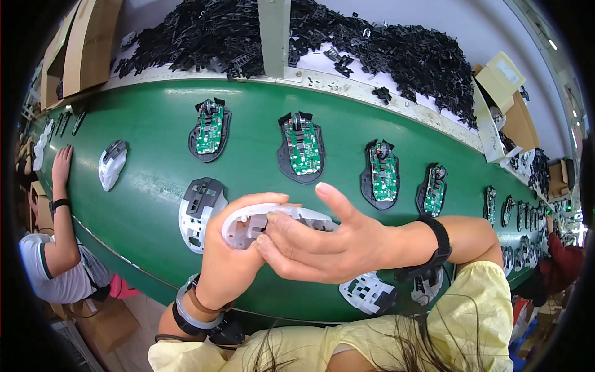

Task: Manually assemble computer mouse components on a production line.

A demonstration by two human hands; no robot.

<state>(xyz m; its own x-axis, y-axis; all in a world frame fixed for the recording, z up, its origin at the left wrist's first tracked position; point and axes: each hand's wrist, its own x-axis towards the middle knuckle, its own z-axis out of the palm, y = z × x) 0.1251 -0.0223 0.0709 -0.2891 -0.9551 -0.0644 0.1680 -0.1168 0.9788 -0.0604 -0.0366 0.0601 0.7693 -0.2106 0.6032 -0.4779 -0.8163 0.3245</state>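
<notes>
A white plastic computer-mouse shell (238,230) is tilted up with its hollow inside toward me, in front of my chest. Wrapped around its left end, my left hand (230,268) is closed on it. My right hand (338,245) reaches in from the right, its bent fingertips pressed into the hollow and its thumb raised clear. Whether a small part lies under those fingertips is hidden. Just left of my hands lies a white shell with a dark grey top (201,208). Another white shell (367,291) rests below my right forearm.
Black mouse bases with green circuit boards (304,149) line the green conveyor belt (254,127). A white-and-grey shell (113,162) lies at left. Black plastic parts (384,49) are heaped on the shelf behind. A co-worker's hand (62,162) touches the belt's left end. Cardboard boxes (92,46) flank the shelf.
</notes>
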